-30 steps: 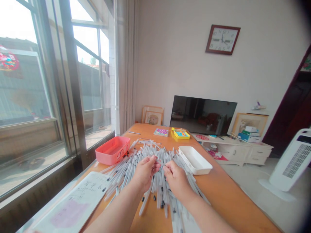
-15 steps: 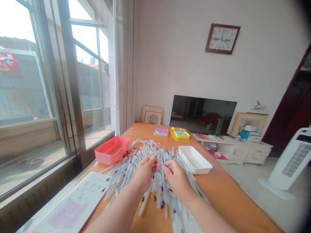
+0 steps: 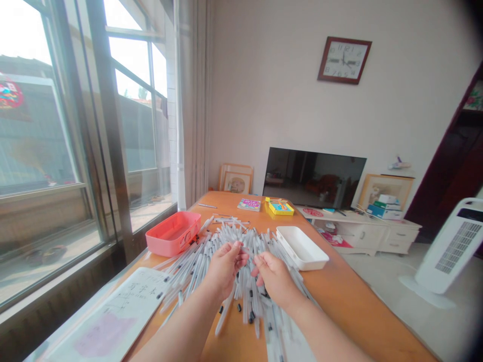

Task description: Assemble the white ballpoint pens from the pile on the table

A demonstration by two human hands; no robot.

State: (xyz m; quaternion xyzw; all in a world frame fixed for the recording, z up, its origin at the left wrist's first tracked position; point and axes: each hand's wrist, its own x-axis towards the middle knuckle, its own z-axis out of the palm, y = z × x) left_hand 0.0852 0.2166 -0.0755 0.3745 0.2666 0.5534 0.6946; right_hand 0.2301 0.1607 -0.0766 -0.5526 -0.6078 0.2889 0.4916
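A big heap of clear plastic pens (image 3: 211,256) with black tips lies across the orange wooden table (image 3: 347,296). My left hand (image 3: 224,269) hovers over the heap with fingers curled, pinching one pen at its fingertips. My right hand (image 3: 275,276) is close beside it, fingers curled toward the same pen; whether it grips it is unclear. A pink tray (image 3: 173,239) stands left of the heap and a white tray (image 3: 302,248) right of it.
A paper workbook (image 3: 113,317) lies at the table's near left. Small colourful boxes (image 3: 279,207) sit at the far end. Beyond are a television (image 3: 313,176), a low white cabinet, a wall clock, windows on the left and a white heater (image 3: 449,251) on the floor at right.
Both hands stay over the heap; the right hand has dropped slightly and its fingers have shifted near the pen. The view has turned a little.
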